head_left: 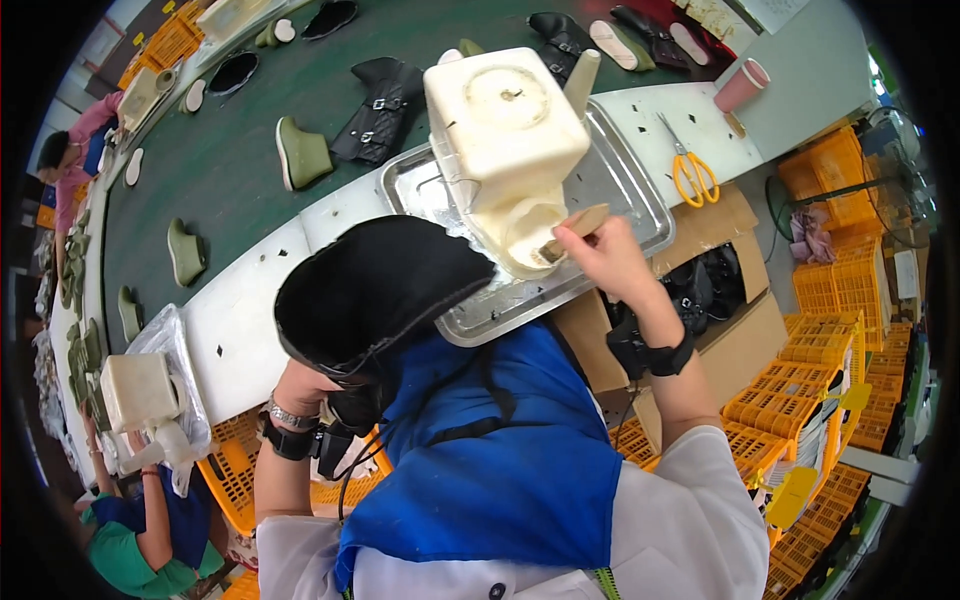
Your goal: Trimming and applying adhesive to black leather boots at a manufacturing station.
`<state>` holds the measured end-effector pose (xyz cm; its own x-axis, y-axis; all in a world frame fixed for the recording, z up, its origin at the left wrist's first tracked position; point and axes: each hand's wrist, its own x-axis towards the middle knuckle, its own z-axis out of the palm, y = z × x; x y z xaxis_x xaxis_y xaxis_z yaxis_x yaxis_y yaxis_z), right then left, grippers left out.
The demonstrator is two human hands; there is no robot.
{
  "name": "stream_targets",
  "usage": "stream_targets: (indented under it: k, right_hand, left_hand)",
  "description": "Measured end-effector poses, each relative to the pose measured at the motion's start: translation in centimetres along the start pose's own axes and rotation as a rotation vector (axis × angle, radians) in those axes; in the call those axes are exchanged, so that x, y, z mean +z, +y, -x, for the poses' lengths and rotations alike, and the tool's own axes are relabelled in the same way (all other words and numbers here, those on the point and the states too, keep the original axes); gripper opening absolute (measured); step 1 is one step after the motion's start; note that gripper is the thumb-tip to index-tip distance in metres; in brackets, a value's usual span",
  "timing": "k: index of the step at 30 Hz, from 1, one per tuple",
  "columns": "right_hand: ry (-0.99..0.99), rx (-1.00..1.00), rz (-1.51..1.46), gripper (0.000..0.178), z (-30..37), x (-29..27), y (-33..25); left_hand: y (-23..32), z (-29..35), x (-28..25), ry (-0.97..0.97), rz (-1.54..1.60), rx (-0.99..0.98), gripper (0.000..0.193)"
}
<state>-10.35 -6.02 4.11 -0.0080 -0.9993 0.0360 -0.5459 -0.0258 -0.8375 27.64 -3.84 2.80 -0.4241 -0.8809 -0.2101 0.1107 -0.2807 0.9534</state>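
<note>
My left hand (303, 388) grips a black boot upper (385, 280) from below, its fingers partly hidden behind it. The wide opening of the upper faces up and leans to the right over my blue apron (500, 470). Between the fingers of my right hand (620, 265) is a flat wooden-handled brush (588, 220). Its bristle end rests in the round cup mouth (530, 235) of a cream-white plastic dispenser (505, 140). That dispenser stands in a shiny metal tray (635, 170) stained with white residue.
Beyond the white ledge (240, 330), a green conveyor belt (240, 140) carries olive boots (300, 153) and black buckled boots (380, 110). Orange-handled scissors (693, 178) and a pink cup (742, 85) lie right. A cardboard box (740, 350) holds black boots. Orange crates (790, 395) and co-workers are nearby.
</note>
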Motion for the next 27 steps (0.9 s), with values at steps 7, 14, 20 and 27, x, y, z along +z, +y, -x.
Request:
stream_targets:
  k: [7,14,20,27]
  right_hand:
    - [-0.016,0.091,-0.153,0.017,-0.2,-3.4,-0.6]
    - [0.106,0.072,-0.696,0.016,-0.8,-3.5,-4.4]
    - [-0.011,-0.451,-0.454,0.009,-0.7,-1.5,-8.3]
    - [-0.045,-0.421,-0.240,0.006,-0.2,-1.8,-8.7]
  left_hand:
    - [-1.0,-0.1,1.1,-0.117,0.185,-0.270,0.093]
    - [-0.8,-2.1,4.0,-0.408,0.094,-0.270,0.101]
    - [1.0,-3.5,6.5,-0.451,0.045,-0.157,0.107]
    - [0.4,-2.8,4.7,-0.377,0.076,-0.153,0.107]
